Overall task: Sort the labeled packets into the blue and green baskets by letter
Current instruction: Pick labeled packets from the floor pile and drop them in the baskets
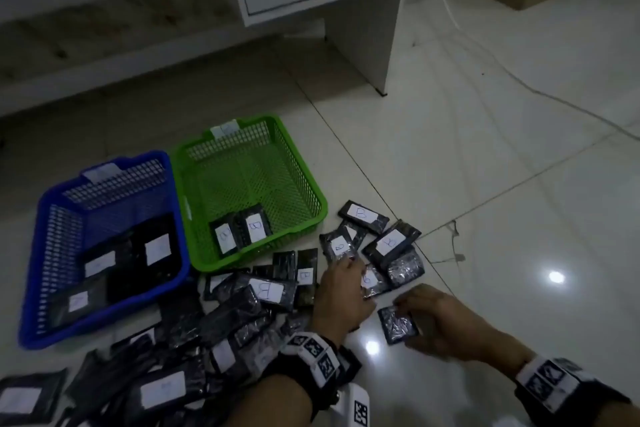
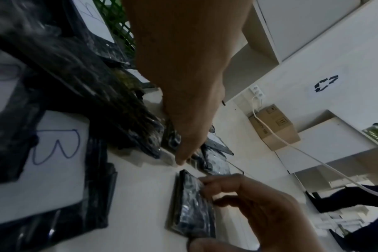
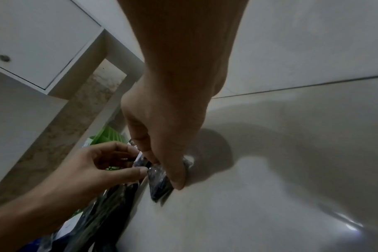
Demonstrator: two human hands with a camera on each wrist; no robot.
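Our right hand (image 1: 446,322) pinches a face-down packet (image 1: 398,324) at its edges (light, slippery, crinkly film, we'd judge); left hand (image 1: 341,295) curls fingertips onto the pile.

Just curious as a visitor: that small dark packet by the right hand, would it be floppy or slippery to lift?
Probably crinkly and a little slippery: the packet has shiny, wrinkled wrapping. Likely light, since the right hand grips it by its edges with fingertips alone. It lies flat on the floor, so rolling seems unlikely.
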